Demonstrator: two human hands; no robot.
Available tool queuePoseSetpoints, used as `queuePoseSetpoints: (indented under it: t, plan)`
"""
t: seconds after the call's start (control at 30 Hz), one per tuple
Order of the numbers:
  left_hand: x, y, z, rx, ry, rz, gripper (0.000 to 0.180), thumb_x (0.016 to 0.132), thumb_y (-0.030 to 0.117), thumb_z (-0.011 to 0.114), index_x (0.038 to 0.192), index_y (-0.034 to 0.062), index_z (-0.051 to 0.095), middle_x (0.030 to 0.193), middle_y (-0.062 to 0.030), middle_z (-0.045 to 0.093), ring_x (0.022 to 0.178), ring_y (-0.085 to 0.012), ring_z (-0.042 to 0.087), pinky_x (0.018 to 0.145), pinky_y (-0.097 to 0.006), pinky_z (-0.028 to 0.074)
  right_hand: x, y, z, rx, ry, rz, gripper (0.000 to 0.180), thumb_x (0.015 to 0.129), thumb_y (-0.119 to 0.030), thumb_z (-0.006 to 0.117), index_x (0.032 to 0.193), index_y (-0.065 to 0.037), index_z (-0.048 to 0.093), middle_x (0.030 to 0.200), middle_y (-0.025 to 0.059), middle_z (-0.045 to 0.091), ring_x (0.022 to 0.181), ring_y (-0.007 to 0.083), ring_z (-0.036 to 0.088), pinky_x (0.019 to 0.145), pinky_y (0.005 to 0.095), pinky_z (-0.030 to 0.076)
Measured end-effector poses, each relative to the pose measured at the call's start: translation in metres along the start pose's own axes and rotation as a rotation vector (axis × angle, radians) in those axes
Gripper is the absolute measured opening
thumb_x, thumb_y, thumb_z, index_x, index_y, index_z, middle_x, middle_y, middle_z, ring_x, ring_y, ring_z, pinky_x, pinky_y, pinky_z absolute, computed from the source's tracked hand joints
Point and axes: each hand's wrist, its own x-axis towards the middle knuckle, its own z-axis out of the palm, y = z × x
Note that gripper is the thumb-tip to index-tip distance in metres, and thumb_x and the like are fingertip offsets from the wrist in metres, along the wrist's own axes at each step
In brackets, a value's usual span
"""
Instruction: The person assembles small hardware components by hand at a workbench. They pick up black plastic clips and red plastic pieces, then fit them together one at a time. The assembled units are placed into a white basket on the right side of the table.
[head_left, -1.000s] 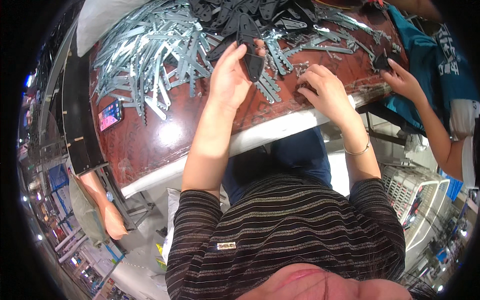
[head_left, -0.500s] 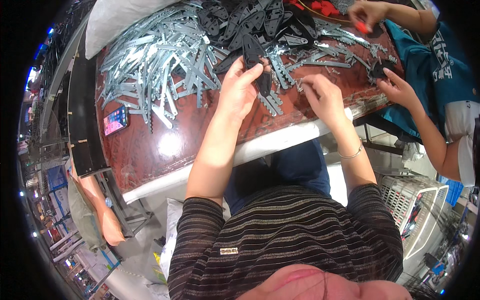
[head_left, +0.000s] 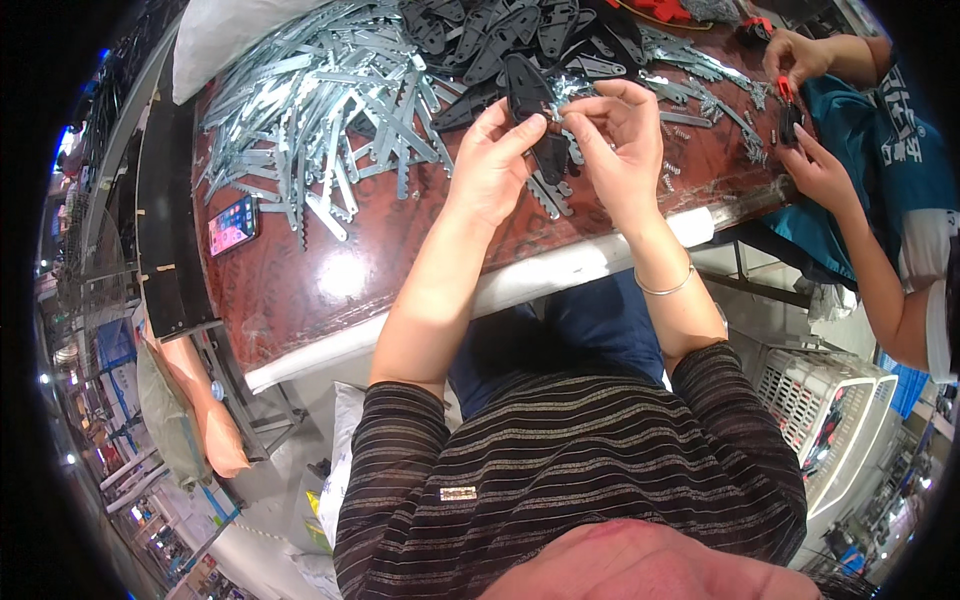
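My left hand [head_left: 490,168] is closed on a black plastic casing [head_left: 527,92], a long tapered piece held over the table's near half. My right hand [head_left: 625,155] is at the casing's right side, thumb and fingertips pinched close to it. Whatever those fingertips hold is too small to make out. Beneath the casing lie a few notched silver metal strips [head_left: 545,198]. Small coil springs [head_left: 668,172] are scattered to the right of my right hand. Beyond my hands is a heap of similar black casings [head_left: 490,35].
A large pile of notched metal strips [head_left: 330,100] covers the table's left. A phone [head_left: 233,226] lies near the left edge, below a white sack [head_left: 225,45]. At right, a co-worker's hands [head_left: 815,165] hold a black piece and a red one. A white crate [head_left: 800,400] stands below.
My right hand has moved up and left from the springs to the casing. The casing has shifted slightly in my left hand. The co-worker's hands have come together.
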Motion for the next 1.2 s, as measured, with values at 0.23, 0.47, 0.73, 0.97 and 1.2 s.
queuePoseSetpoints:
  t: [0.23,0.47,0.73,0.97,1.2]
  plan:
    - [-0.004,0.005,0.006,-0.012,-0.033,-0.006,0.023,0.085,0.001,0.06,0.108,0.0047,0.058,0.1,-0.0022,0.062,0.094,-0.0121,0.058,0.084,-0.028,0.048,-0.004,0.001,0.005,0.023,0.038,-0.039,0.036,0.084,0.005,0.058,0.112,-0.001,0.036,0.091,0.0126,0.062,0.082,0.0132,0.06,0.073,0.0232,0.049]
    - [-0.005,-0.001,0.003,0.009,-0.009,0.033,0.022,0.086,0.001,0.059,0.108,0.0042,0.058,0.1,-0.0023,0.062,0.094,-0.0122,0.058,0.084,-0.028,0.047,-0.009,-0.003,0.015,-0.038,0.117,-0.116,0.037,0.082,0.005,0.059,0.11,-0.001,0.036,0.085,0.0108,0.062,0.076,0.0127,0.06,0.07,0.0238,0.048]
    - [-0.003,-0.004,0.003,0.049,0.048,0.067,0.023,0.087,0.002,0.058,0.109,0.0036,0.056,0.101,-0.0031,0.06,0.091,-0.012,0.058,0.082,-0.027,0.046,-0.008,0.006,0.022,-0.118,0.178,-0.08,0.035,0.08,0.003,0.061,0.106,-0.001,0.038,0.08,0.0095,0.062,0.077,0.0147,0.061,0.071,0.0267,0.047]
    - [-0.008,-0.004,0.006,0.166,0.041,0.104,0.016,0.089,0.006,0.056,0.105,0.006,0.057,0.1,-0.0022,0.061,0.092,-0.0122,0.058,0.08,-0.029,0.049,-0.009,0.003,0.022,-0.273,0.142,-0.117,0.036,0.078,0.002,0.063,0.107,-0.001,0.04,0.075,0.0093,0.062,0.07,0.0191,0.062,0.066,0.0301,0.047]
    - [-0.009,-0.004,0.003,0.099,0.093,0.089,0.021,0.086,0.002,0.06,0.106,0.0045,0.055,0.101,-0.0039,0.06,0.091,-0.0136,0.058,0.082,-0.028,0.047,0.003,-0.003,0.011,-0.216,-0.029,-0.009,0.034,0.08,-0.006,0.064,0.107,-0.001,0.045,0.082,0.0101,0.065,0.076,0.0175,0.064,0.069,0.029,0.049]
